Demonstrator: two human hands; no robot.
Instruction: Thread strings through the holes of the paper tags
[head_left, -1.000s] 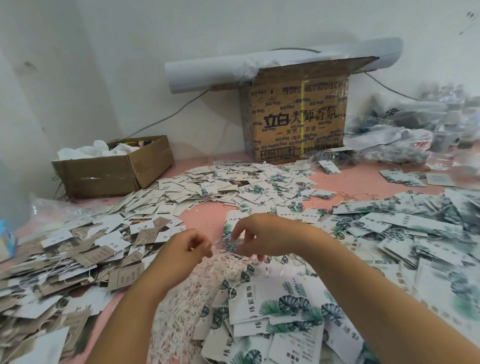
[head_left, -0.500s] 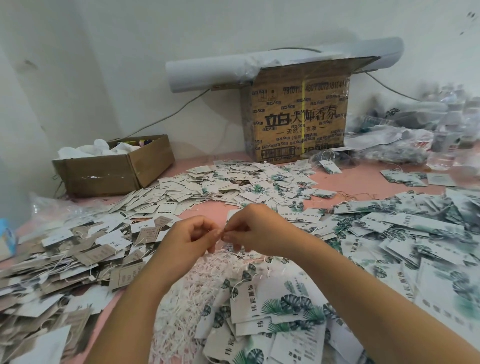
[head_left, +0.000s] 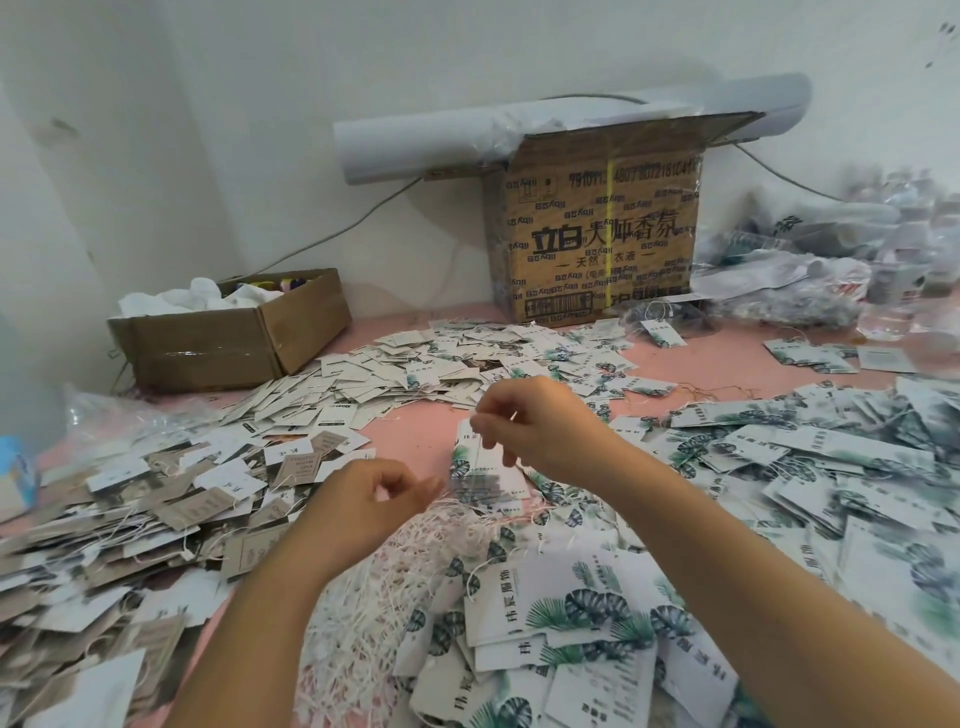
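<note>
Tags of brown and white paper (head_left: 156, 499) lie heaped on the left side of the pink table (head_left: 727, 364), many with thin white strings trailing from them. Behind that heap, against the wall, sits a small open cardboard box (head_left: 234, 343) with white stuffing showing at its top.

Nearer the middle, a tangled bundle of strings (head_left: 374, 613) lies at the front of the table, just under the left hand (head_left: 369, 499). That hand hovers low over the bundle with its fingers curled and thumb and forefinger close together, tips toward the strings; whether it grips any of them cannot be told.

A little farther right and higher, the right hand (head_left: 545, 431) pinches a thin white string (head_left: 513, 415) between thumb and forefinger, the other fingers curled loosely below. Directly under those fingertips is a long tag (head_left: 470, 457) with a dark leaf print, its lower end blurred. Whether it hangs from the string or lies on the table is not clear. The two hands are apart, the right one above and beyond the left.

At the back stands a large printed cardboard box (head_left: 597, 244), with a roll of white paper (head_left: 426, 140) lying across its open top.

More leaf-print tags (head_left: 779, 452) cover the right side of the table and spread forward beneath the right forearm. Clear plastic bags (head_left: 805, 280) are piled in the far right corner.
</note>
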